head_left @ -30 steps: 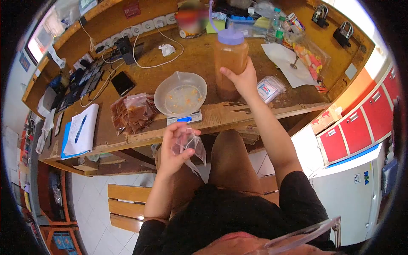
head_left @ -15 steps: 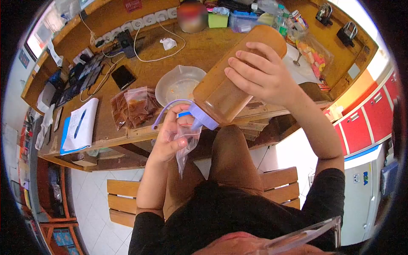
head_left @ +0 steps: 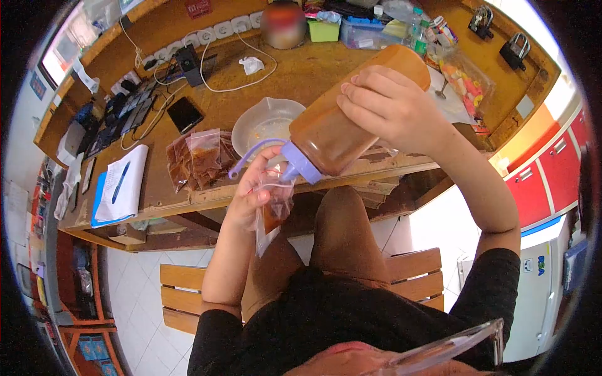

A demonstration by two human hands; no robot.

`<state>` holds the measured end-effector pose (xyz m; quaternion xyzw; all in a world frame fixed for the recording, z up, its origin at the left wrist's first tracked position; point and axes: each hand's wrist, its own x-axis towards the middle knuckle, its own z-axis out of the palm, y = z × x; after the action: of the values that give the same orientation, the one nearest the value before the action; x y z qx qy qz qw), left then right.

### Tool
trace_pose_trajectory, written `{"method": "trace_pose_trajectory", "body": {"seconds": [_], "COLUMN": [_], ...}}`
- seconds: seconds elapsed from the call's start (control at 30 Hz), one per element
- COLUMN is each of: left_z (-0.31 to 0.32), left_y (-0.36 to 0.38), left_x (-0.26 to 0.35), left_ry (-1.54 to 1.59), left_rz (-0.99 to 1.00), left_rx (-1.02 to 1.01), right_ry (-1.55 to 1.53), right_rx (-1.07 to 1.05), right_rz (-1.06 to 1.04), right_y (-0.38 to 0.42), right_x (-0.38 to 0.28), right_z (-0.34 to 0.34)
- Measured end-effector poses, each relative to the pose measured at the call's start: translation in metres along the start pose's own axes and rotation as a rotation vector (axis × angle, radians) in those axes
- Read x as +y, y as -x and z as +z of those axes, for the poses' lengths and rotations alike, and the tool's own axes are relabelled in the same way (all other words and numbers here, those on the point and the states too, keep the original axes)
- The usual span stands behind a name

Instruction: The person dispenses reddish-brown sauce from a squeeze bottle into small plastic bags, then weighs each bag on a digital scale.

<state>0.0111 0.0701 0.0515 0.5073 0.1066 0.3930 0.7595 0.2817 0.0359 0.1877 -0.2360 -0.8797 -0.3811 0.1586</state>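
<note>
My right hand (head_left: 392, 106) is wrapped round a large squeeze bottle (head_left: 332, 131) of brown sauce, tilted with its purple nozzle cap (head_left: 301, 164) pointing down and left. My left hand (head_left: 248, 197) pinches a small clear zip bag (head_left: 274, 210) near its top. The nozzle tip reaches into the bag's mouth, and brown sauce shows inside the bag. A purple cap strap (head_left: 254, 153) sticks out from the nozzle over my left hand. Behind the bottle sits a translucent bowl (head_left: 266, 119). Several sauce-filled bags (head_left: 197, 160) lie in a pile left of it.
On the wooden desk (head_left: 219, 109) lie a black phone (head_left: 184, 114), a notepad with a pen (head_left: 125, 188), a crumpled tissue (head_left: 251, 65) and cables. A bag of colourful snacks (head_left: 467, 84) and two padlocks (head_left: 515, 51) are at the right. A slatted bench (head_left: 182, 294) is beneath me.
Brown sauce has come into the clear bag, which was nearly empty before. My right hand grips the bottle with its fingers more curled. The bottle has shifted slightly down and right.
</note>
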Motion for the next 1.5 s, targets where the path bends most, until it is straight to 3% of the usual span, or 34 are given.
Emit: {"method": "trace_pose_trajectory", "body": {"seconds": [0.13, 0.2, 0.23, 0.3, 0.33, 0.4, 0.47, 0.53, 0.6, 0.67, 0.7, 0.73, 0.8, 0.83, 0.87, 0.9, 0.93, 1.07, 1.23, 1.33, 1.4, 1.43, 1.47, 1.5], "left_z": [-0.001, 0.008, 0.006, 0.015, 0.013, 0.005, -0.006, -0.016, -0.025, -0.021, -0.011, -0.006, 0.006, 0.019, 0.037, 0.047, 0.045, 0.036, 0.037, 0.03, 0.032, 0.032, 0.033, 0.036], "left_y": [-0.014, -0.023, -0.029, -0.037, -0.043, -0.054, -0.055, -0.046, -0.033, -0.014, -0.005, 0.004, 0.02, 0.028, 0.035, 0.042, 0.046, 0.053, 0.06, 0.061, 0.06, 0.058, 0.057, 0.057], "left_x": [0.018, 0.031, 0.038, 0.053, 0.056, 0.059, 0.052, 0.042, 0.034, 0.032, 0.031, 0.025, 0.01, 0.005, 0.001, -0.002, -0.008, -0.035, -0.039, -0.042, -0.042, -0.048, -0.047, -0.042], "left_ry": [-0.185, -0.194, -0.282, -0.429, -0.431, -0.775, -0.788, -1.054, -1.094, -1.323, -1.442, -1.441, -1.063, -1.061, -0.699, -0.338, -0.213, -0.193, -0.123, -0.339, -1.125, -1.18, -1.18, -1.264], "left_rz": [0.056, 0.128, 0.209, 0.294, 0.297, 0.405, 0.423, 0.369, 0.377, 0.333, 0.452, 0.446, 0.641, 0.637, 0.424, 0.215, 0.081, -0.057, -0.249, -0.185, 0.235, 0.416, 0.417, 0.487], "left_rx": [0.074, 0.067, 0.099, 0.195, 0.196, 0.262, 0.262, 0.355, 0.36, 0.49, 0.552, 0.549, 0.497, 0.503, 0.365, 0.226, 0.11, 0.026, 0.027, 0.097, 0.513, 0.675, 0.679, 0.505], "right_ry": [-0.074, -0.297, -0.295, -0.488, -0.487, -0.576, -0.641, -0.783, -0.828, -0.875, -0.421, 0.024, -0.072, -0.338, -0.597, -0.775, -0.95, -1.034, -1.07, -1.031, -0.973, -1.05, -1.126, -1.161], "right_rx": [-0.004, 0.062, 0.061, 0.141, 0.143, 0.296, 0.378, 0.533, 0.583, 0.624, 0.617, 0.588, 0.634, 0.544, 0.449, 0.383, 0.315, 0.205, 0.212, 0.202, 0.299, 0.296, 0.294, 0.29], "right_rz": [0.179, 0.408, 0.407, 0.702, 0.699, 1.087, 1.136, 1.25, 1.254, 1.265, 1.193, 1.084, 0.913, 0.774, 0.625, 0.604, 0.58, 0.558, 0.765, 0.95, 0.987, 1.047, 1.107, 1.063], "right_y": [0.01, 0.016, 0.018, 0.019, 0.019, 0.021, 0.028, 0.04, 0.047, 0.047, 0.041, 0.034, 0.018, 0.015, 0.011, 0.002, -0.004, 0.009, 0.014, 0.022, 0.025, 0.026, 0.027, 0.028], "right_x": [-0.005, -0.011, -0.013, -0.016, -0.016, -0.017, -0.017, -0.016, -0.015, -0.022, -0.028, -0.037, -0.064, -0.082, -0.101, -0.122, -0.139, -0.173, -0.182, -0.172, -0.168, -0.167, -0.167, -0.171], "right_z": [0.021, 0.037, 0.045, 0.06, 0.068, 0.082, 0.096, 0.115, 0.117, 0.111, 0.101, 0.089, 0.062, 0.06, 0.058, 0.055, 0.051, 0.071, 0.072, 0.065, 0.065, 0.063, 0.062, 0.065]}}
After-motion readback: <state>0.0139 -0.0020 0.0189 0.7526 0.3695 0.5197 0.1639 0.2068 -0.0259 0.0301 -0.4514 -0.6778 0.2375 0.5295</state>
